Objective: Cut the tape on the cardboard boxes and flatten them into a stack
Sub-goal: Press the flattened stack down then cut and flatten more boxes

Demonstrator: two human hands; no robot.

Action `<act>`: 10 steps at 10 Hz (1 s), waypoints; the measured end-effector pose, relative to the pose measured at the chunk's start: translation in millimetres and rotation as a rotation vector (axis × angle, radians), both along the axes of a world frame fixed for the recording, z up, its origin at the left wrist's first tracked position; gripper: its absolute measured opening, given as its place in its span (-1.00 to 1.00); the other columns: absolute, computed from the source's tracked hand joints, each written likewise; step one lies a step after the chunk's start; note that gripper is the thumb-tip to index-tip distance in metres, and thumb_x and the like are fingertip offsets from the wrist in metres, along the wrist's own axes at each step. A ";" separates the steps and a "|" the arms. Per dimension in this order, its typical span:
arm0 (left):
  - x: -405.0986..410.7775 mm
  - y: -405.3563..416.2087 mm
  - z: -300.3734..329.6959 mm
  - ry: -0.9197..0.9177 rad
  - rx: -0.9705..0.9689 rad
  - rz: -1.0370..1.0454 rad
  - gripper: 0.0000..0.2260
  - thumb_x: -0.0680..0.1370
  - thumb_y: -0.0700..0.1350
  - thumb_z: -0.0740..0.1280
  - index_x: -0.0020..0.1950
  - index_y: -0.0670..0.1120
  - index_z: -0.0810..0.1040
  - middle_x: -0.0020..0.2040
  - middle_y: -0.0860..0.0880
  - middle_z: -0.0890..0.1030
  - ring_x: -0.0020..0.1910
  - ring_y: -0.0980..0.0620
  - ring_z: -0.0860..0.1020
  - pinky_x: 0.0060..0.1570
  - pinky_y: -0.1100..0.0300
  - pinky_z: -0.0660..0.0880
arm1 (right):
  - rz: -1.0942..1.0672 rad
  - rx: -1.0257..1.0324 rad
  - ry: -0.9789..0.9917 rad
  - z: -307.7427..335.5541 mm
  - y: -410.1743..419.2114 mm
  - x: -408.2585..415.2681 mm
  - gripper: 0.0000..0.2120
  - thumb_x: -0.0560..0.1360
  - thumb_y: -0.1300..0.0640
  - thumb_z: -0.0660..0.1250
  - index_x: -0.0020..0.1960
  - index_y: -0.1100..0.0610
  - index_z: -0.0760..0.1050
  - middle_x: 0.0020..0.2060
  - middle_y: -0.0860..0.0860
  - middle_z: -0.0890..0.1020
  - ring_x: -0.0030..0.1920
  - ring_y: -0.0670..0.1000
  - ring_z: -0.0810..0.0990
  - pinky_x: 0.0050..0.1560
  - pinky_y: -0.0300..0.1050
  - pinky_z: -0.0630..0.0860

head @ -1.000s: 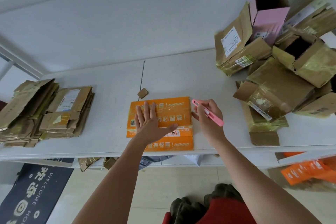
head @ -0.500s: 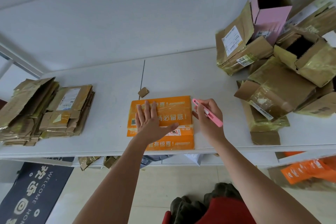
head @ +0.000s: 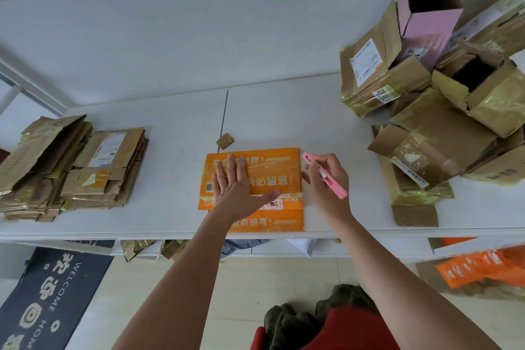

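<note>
An orange box [head: 272, 176] with white printed characters lies flat at the front middle of the white table [head: 284, 111]. My left hand [head: 238, 187] presses flat on its left half, fingers spread. My right hand [head: 326, 179] rests just off the box's right edge and grips a pink utility knife [head: 326, 176], tip pointing up-left. A stack of flattened brown boxes [head: 74, 167] sits at the table's left. A pile of unflattened brown boxes [head: 443, 133] covers the right.
A tall pink open box [head: 426, 20] stands at the back right of the pile. A small cardboard scrap [head: 225, 140] lies behind the orange box. Below the table are a dark doormat [head: 42, 298], orange packaging [head: 477, 264] and cardboard pieces.
Almost nothing has moved; both hands keep their places on and beside the orange box, with only a slight shift of the view.
</note>
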State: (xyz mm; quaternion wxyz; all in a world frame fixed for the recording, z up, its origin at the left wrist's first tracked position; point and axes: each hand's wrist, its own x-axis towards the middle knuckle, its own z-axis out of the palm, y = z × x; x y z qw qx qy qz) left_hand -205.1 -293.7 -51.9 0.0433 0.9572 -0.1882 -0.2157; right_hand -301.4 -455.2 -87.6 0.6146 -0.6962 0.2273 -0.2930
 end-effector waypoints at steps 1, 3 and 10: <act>-0.1 0.9 -0.5 0.003 0.003 -0.002 0.17 0.21 0.58 0.05 0.58 -0.02 -0.34 0.56 -0.06 -0.41 0.50 -0.17 -0.45 0.46 -0.12 -0.36 | 0.025 0.005 0.018 3.0 -4.1 0.0 -0.96 0.61 0.27 0.26 -0.01 0.25 0.47 -0.18 0.02 0.63 -0.16 0.00 0.63 -0.16 -0.02 0.61; -0.1 0.4 -0.8 0.002 0.009 -0.003 0.14 0.28 0.56 0.12 0.59 -0.03 -0.34 0.56 -0.07 -0.41 0.50 -0.17 -0.46 0.46 -0.13 -0.37 | 0.091 -0.008 0.030 -2.9 -8.7 -9.9 -0.89 0.61 0.22 0.27 0.00 0.28 0.48 -0.21 0.12 0.62 -0.17 0.12 0.65 -0.15 0.22 0.63; 1.4 1.1 0.7 0.024 0.018 -0.003 0.14 0.29 0.56 0.15 0.58 -0.02 -0.34 0.55 -0.05 -0.42 0.49 -0.16 -0.47 0.46 -0.13 -0.36 | 0.218 -0.079 0.003 -5.1 1.4 -56.6 -0.86 0.57 -0.04 0.24 -0.11 -0.01 0.42 -0.22 0.05 0.60 -0.08 0.19 0.65 -0.15 0.31 0.60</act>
